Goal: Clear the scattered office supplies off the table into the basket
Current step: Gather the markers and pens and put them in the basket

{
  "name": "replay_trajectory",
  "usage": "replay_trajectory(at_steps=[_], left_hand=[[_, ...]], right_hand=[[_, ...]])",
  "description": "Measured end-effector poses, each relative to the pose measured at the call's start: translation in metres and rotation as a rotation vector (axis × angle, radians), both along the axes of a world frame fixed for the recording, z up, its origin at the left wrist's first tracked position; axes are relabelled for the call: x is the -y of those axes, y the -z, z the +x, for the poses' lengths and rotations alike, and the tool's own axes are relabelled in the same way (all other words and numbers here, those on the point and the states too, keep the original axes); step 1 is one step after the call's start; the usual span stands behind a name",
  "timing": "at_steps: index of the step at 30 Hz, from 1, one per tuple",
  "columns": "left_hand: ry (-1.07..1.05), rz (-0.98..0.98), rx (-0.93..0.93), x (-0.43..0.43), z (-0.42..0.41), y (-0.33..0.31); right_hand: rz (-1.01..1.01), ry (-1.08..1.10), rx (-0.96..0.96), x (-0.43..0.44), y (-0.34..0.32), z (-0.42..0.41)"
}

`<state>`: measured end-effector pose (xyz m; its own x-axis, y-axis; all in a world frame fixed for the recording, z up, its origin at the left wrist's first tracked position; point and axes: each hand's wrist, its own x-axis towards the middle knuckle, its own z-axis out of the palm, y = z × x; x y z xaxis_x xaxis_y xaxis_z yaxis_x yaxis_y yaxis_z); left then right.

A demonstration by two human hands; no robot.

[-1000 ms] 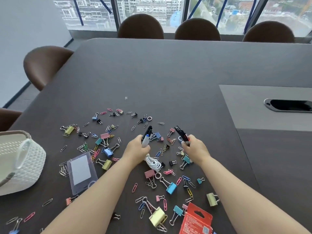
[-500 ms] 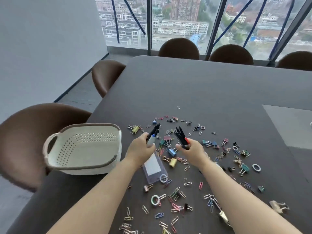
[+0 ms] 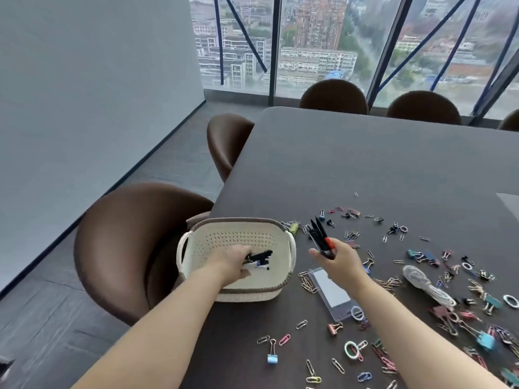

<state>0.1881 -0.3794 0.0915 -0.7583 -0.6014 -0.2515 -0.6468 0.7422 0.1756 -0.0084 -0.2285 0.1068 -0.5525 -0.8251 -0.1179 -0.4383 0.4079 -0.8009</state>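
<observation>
A white perforated basket (image 3: pixel 280 240) with a brown rim stands at the table's left edge. My left hand (image 3: pixel 231 263) is inside it, closed around black and white-blue pens (image 3: pixel 259 259). My right hand (image 3: pixel 341 261) hovers just right of the basket, gripping black pens, one red-tipped (image 3: pixel 320 238), that point up and away. Coloured paper clips and binder clips (image 3: pixel 421 256) lie scattered over the dark table (image 3: pixel 365 164). A clear badge holder (image 3: pixel 331 290) lies under my right wrist, and a white cord bundle (image 3: pixel 421 280) sits further right.
Brown chairs stand at the table's left side (image 3: pixel 126 242) and far side (image 3: pixel 334 96). The basket overhangs the left table edge slightly. A blue binder clip (image 3: pixel 271 357) and several loose rings lie near the front edge. Windows run along the back.
My view swung left. My left hand carried its pens from above the table into the basket. My right hand followed leftward with its pens, now beside the basket's right rim.
</observation>
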Motion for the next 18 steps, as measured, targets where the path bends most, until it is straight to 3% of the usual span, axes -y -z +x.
replay_trajectory(at_steps=[4, 7, 10, 14, 18], left_hand=[[-0.038, 0.16, -0.138, 0.007, 0.013, 0.012], [0.001, 0.169, -0.22, 0.014, 0.023, 0.01], [0.035, 0.08, -0.218, 0.022, 0.036, 0.006], [-0.083, -0.318, -0.592, 0.026, 0.064, 0.01], [-0.306, -0.328, -0.561, 0.029, 0.093, 0.03]], right_hand=[[-0.004, -0.017, 0.008, 0.01, 0.0, 0.004], [0.008, -0.093, -0.064, 0.027, -0.005, 0.018], [0.005, -0.205, -0.119, 0.047, -0.006, 0.039], [0.058, -0.327, -0.251, 0.074, -0.005, 0.059], [0.212, -0.532, -0.495, 0.098, 0.0, 0.082]])
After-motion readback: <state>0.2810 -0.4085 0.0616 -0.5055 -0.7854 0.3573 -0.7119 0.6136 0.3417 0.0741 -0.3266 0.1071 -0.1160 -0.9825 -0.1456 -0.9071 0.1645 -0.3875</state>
